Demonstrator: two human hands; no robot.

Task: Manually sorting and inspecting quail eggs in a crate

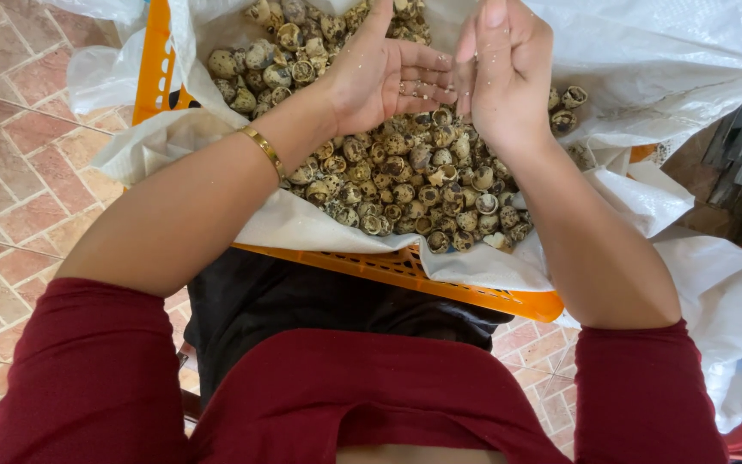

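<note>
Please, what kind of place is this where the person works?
Probably a home yard or small food workshop, not a factory. The person sits low over an orange crate lined with a white sack, heaped with speckled eggshells, on a tiled floor.

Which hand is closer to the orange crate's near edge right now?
Right, narrowly. The right hand hovers above the shell pile, a little nearer the crate edge. The left hand is raised palm-open over the shells, slightly farther back.
</note>
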